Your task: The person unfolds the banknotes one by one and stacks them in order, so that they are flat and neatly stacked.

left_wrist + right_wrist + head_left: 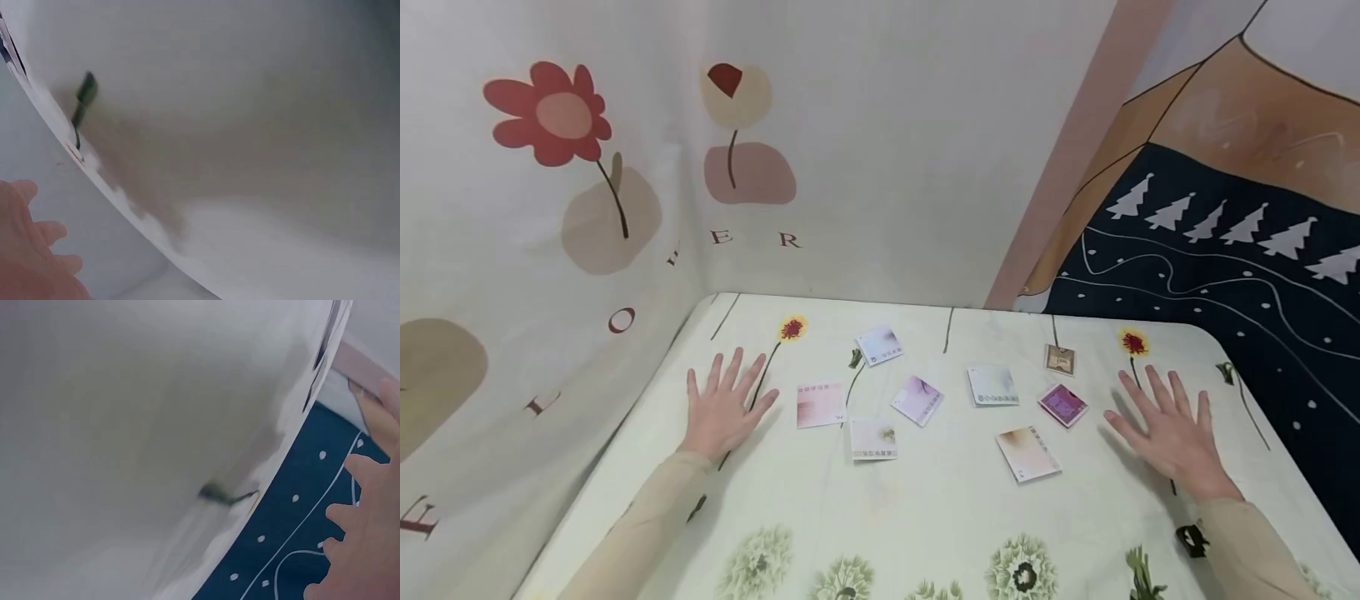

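Observation:
With fingers spread, my left hand (722, 412) is over the left side of the table, palm down. It holds nothing; a pink printed square card (821, 405) is the nearest thing to it. On the right, my right hand (1172, 433) is spread the same way, also holding nothing, close to a purple card (1063, 405) and a small brown card (1060, 359). Between the hands lie more pale cards: a bluish one (880, 345), a lilac one (917, 400), a whitish one (873, 439), a light blue one (992, 386) and a peach one (1027, 454).
A white flower-printed cloth (925, 517) covers the table. Behind and to the left hangs a pale curtain (880, 167) with flowers and letters. At the right is a dark blue fabric (1210, 267) with white trees. Shadows of the hands fall on the cloth.

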Demonstrator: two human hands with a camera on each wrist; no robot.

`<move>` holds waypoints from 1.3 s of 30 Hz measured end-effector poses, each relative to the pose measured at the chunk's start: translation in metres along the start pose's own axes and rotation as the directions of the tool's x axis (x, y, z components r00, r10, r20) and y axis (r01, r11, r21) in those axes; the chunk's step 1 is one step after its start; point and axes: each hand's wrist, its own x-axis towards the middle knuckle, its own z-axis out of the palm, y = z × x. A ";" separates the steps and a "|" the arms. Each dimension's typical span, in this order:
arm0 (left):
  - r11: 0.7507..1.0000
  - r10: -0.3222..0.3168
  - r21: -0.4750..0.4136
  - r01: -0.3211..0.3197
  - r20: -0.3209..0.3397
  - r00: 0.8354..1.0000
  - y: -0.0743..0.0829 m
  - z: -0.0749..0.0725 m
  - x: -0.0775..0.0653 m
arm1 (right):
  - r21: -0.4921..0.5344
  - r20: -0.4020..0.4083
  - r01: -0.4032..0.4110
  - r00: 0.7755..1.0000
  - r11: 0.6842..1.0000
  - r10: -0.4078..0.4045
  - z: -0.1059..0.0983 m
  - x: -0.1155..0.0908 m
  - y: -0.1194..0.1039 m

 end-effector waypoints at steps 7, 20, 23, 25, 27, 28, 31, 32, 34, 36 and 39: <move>0.998 0.044 -0.043 -0.043 0.033 0.998 0.013 -0.002 0.000 | 0.002 0.008 0.040 0.999 0.999 -0.040 0.002 -0.003 -0.013; 0.987 0.155 -0.050 -0.151 0.099 0.983 0.024 0.004 0.005 | 0.134 -0.008 0.159 0.987 0.978 -0.159 0.012 0.004 -0.069; 0.984 0.175 -0.068 -0.167 0.144 0.974 0.026 0.007 0.007 | 0.146 -0.027 0.198 0.980 0.969 -0.196 0.014 0.007 -0.085; 0.983 0.178 -0.084 -0.166 0.176 0.968 0.026 0.009 0.007 | 0.146 -0.048 0.235 0.972 0.961 -0.231 0.015 0.008 -0.097; 0.981 0.180 -0.101 -0.163 0.201 0.963 0.026 0.011 0.007 | 0.142 -0.061 0.272 0.962 0.952 -0.265 0.017 0.010 -0.109; 0.981 0.182 -0.106 -0.163 0.209 0.961 0.025 0.013 0.007 | 0.145 -0.068 0.291 0.956 0.946 -0.284 0.017 0.011 -0.115; 0.979 0.195 -0.104 -0.175 0.232 0.953 0.024 0.016 0.007 | 0.146 -0.088 0.353 0.935 0.924 -0.343 0.019 0.015 -0.132; 0.977 0.204 -0.106 -0.184 0.231 0.951 0.025 0.016 0.007 | 0.156 -0.093 0.370 0.929 0.916 -0.359 0.019 0.016 -0.137; 0.975 0.219 -0.101 -0.200 0.229 0.948 0.026 0.016 0.007 | 0.174 -0.101 0.401 0.916 0.899 -0.389 0.021 0.018 -0.148; 0.973 0.225 -0.105 -0.206 0.227 0.947 0.028 0.016 0.007 | 0.187 -0.099 0.426 0.905 0.885 -0.415 0.024 0.020 -0.158; 0.971 0.230 -0.113 -0.210 0.212 0.950 0.030 0.017 0.007 | 0.198 -0.091 0.459 0.888 0.866 -0.450 0.030 0.024 -0.175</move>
